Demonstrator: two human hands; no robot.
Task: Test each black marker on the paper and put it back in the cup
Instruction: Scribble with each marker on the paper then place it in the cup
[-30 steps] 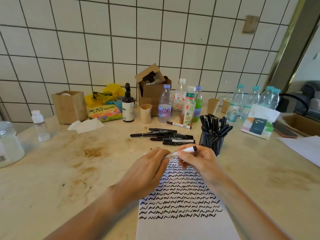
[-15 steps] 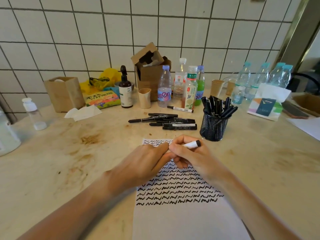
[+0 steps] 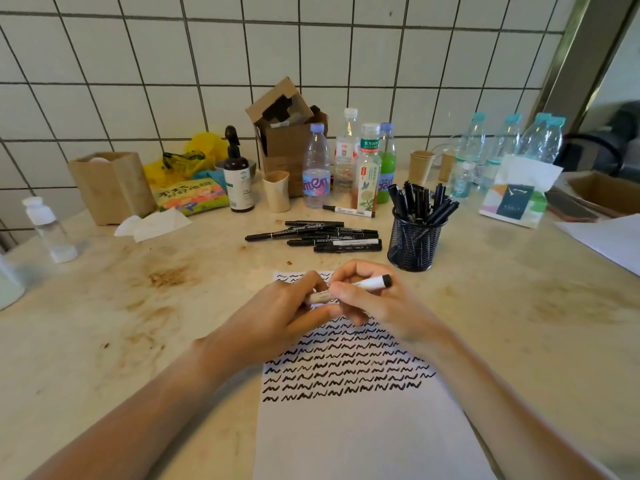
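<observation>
A white-barrelled marker [image 3: 372,282] with a black end lies level between my two hands above the top of the paper [image 3: 360,431]. My right hand [image 3: 377,303] grips its barrel. My left hand [image 3: 277,317] pinches its left end, and the tip there is hidden by my fingers. The paper carries several rows of black squiggles. A black mesh cup [image 3: 414,242] full of black markers stands just beyond my right hand. Several loose black markers [image 3: 329,235] lie on the table left of the cup.
Bottles [image 3: 316,168], a cardboard box [image 3: 287,133], paper cups [image 3: 276,190] and a brown pump bottle [image 3: 237,181] line the tiled wall. A tissue pack [image 3: 516,194] sits at the right, a white sheet [image 3: 609,237] at the far right, a small plastic bottle [image 3: 48,230] at the left.
The view has tilted down, so the table items sit higher in frame. Both hands stay closed on the marker over the paper's top, with little change in grip.
</observation>
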